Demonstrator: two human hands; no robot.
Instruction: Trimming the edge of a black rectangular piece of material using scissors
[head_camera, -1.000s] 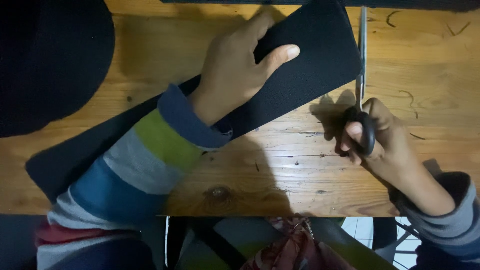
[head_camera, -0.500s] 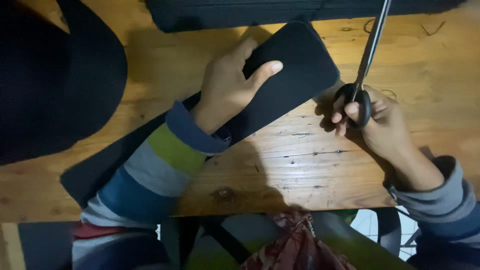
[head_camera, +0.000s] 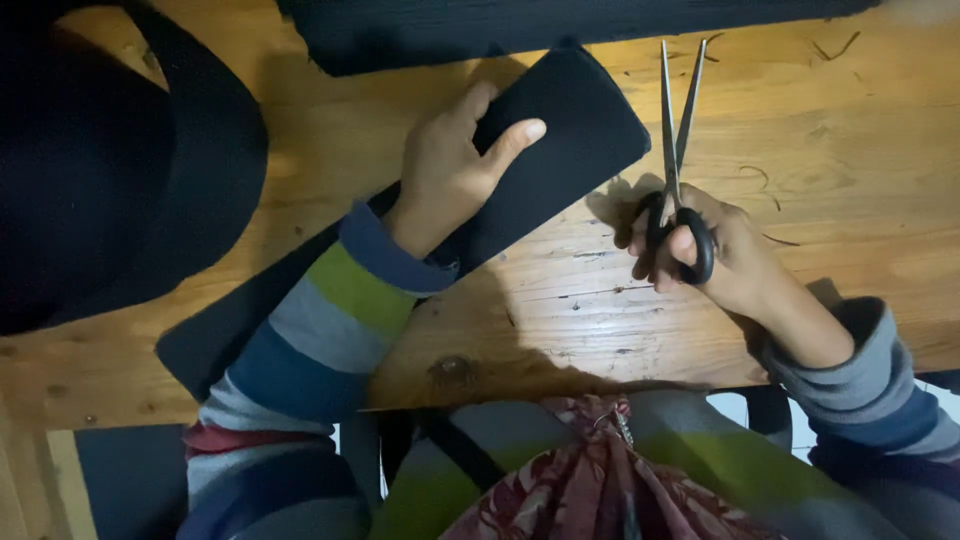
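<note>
A long strip of black fabric (head_camera: 575, 140) lies diagonally across the wooden table (head_camera: 560, 310). My left hand (head_camera: 450, 170) presses flat on the strip near its upper end, thumb stretched out over the cloth. My right hand (head_camera: 715, 250) grips the black handles of a pair of scissors (head_camera: 675, 120). Their steel blades point away from me and stand slightly apart, just right of the strip's end, not touching it.
A large rounded piece of black fabric (head_camera: 100, 170) covers the table's left side. Another black piece (head_camera: 520, 25) lies along the far edge. Thin thread scraps (head_camera: 835, 48) are scattered at the right. The table's near edge runs just in front of my body.
The scissors' blades have parted slightly and my right hand has shifted a little left and nearer. The view has moved, so the strip and my left hand sit lower in the frame.
</note>
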